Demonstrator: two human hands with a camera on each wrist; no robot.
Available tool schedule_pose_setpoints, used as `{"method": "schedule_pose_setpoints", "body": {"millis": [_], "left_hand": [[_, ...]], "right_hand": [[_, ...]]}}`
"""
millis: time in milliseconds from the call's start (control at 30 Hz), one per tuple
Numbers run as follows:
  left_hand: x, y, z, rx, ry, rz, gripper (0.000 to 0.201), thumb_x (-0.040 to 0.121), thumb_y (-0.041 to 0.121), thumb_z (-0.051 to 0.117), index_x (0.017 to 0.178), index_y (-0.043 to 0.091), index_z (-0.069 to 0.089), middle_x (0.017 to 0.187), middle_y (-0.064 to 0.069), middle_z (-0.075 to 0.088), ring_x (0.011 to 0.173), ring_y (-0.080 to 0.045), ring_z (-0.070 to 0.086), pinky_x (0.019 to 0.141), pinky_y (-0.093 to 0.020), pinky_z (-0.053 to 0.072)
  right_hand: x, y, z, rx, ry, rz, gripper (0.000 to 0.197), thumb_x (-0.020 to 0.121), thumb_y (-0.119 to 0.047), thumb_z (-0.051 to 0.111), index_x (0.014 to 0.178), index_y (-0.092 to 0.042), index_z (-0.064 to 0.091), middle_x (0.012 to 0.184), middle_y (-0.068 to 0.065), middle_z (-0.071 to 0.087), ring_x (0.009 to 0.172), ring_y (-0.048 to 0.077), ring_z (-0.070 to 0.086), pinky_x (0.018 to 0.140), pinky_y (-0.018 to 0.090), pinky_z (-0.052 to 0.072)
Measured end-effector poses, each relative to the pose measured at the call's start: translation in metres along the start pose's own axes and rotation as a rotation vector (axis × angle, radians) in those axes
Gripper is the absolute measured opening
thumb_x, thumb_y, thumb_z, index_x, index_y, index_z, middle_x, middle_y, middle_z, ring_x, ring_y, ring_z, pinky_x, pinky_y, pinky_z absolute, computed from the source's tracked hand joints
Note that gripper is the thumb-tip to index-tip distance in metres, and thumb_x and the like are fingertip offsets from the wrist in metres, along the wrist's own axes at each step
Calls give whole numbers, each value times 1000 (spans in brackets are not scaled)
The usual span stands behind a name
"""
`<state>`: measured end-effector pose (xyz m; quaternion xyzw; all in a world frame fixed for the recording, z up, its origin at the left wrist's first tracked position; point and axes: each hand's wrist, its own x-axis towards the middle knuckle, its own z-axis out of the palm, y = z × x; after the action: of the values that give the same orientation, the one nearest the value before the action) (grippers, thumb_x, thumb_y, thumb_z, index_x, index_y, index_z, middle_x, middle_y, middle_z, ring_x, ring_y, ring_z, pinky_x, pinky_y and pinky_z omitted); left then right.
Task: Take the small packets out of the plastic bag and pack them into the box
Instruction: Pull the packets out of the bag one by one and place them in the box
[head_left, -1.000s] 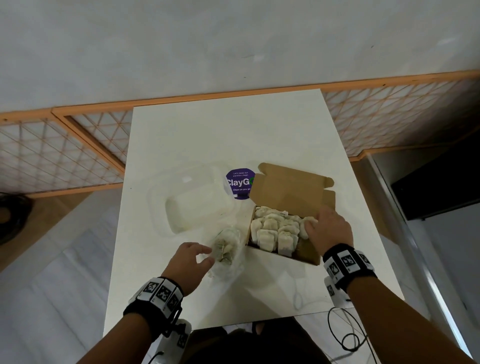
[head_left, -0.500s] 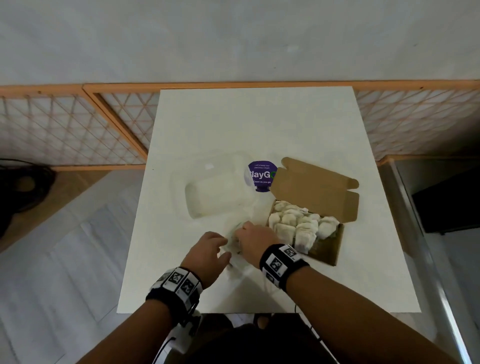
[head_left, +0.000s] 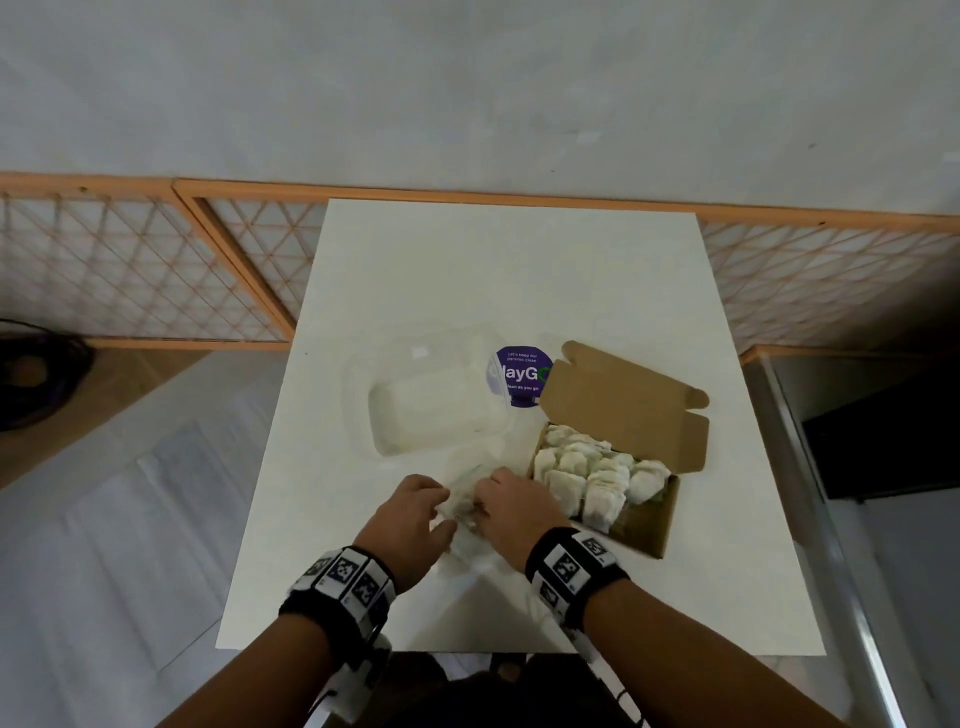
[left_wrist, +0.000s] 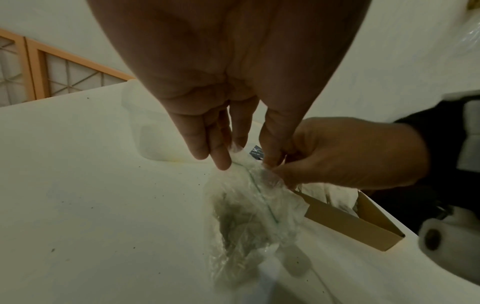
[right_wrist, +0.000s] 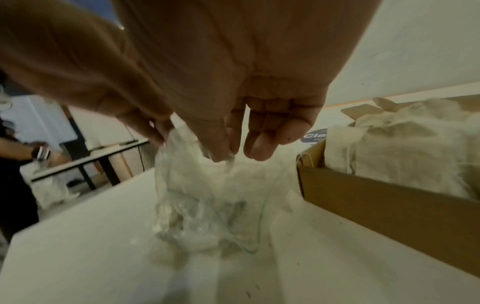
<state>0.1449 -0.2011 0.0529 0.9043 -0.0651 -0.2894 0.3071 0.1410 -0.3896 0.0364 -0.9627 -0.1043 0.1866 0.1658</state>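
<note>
A clear plastic bag (head_left: 464, 501) with a few small packets inside lies on the white table (head_left: 509, 280), just left of the box. My left hand (head_left: 436, 514) pinches the bag's mouth (left_wrist: 244, 164) from the left. From the right, my right hand (head_left: 483, 504) pinches the same mouth between thumb and fingers (right_wrist: 215, 152). The bag (right_wrist: 207, 197) hangs crumpled below the fingers and touches the table. The brown cardboard box (head_left: 649, 525) stands open, its lid (head_left: 618, 410) folded back. Several white packets (head_left: 587, 467) stand packed in rows in it.
A clear plastic container (head_left: 431, 410) sits behind the bag, with a purple round sticker (head_left: 519, 371) beside it. The table's near edge (head_left: 519, 649) is close behind my wrists. A wooden lattice fence (head_left: 145, 270) runs behind the table. Another person (right_wrist: 15, 160) works at a far table.
My right hand left the packets in the box and moved left to the bag's mouth, joining my left hand. Both hands now hold the bag.
</note>
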Motion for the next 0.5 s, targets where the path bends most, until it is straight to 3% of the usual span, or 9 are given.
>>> {"method": "schedule_pose_setpoints", "body": {"millis": [100, 233, 333, 400, 500], "left_hand": [[0, -4, -4, -3, -20, -15, 47, 100, 34, 65, 143, 18, 57, 143, 9, 48, 115, -9, 64, 95, -18, 47], [-1, -8, -11, -15, -38, -29, 43, 100, 36, 65, 140, 25, 58, 143, 9, 50, 116, -9, 63, 93, -18, 45], [-4, -5, -21, -25, -14, -42, 39, 99, 37, 65, 137, 28, 59, 141, 9, 51, 116, -9, 61, 95, -20, 44], [-10, 3, -30, -48, 28, -29, 35, 99, 39, 65, 133, 31, 60, 137, 12, 52, 115, -6, 60, 96, -20, 44], [-21, 23, -48, -180, 66, 11, 30, 97, 39, 68, 126, 37, 62, 128, 20, 60, 108, 4, 63, 91, -16, 47]], "right_hand": [[-9, 4, -14, 224, 29, 53, 15, 99, -35, 60, 105, -21, 62, 110, -3, 59, 93, 19, 58, 81, 34, 48], [-20, 6, -33, 523, 72, 94, 15, 99, -41, 65, 96, -26, 68, 96, -11, 63, 76, 7, 57, 71, 21, 42], [-26, 6, -53, 756, 64, 132, 19, 102, -35, 63, 87, -26, 69, 82, -6, 69, 75, 10, 65, 71, 21, 47], [-31, 6, -67, 900, 54, 152, 21, 104, -28, 60, 89, -18, 71, 79, 1, 72, 76, 14, 70, 70, 23, 50], [-38, 3, -83, 1057, 37, 158, 22, 106, -21, 57, 91, -12, 70, 77, 0, 71, 68, 3, 66, 68, 27, 49]]}}
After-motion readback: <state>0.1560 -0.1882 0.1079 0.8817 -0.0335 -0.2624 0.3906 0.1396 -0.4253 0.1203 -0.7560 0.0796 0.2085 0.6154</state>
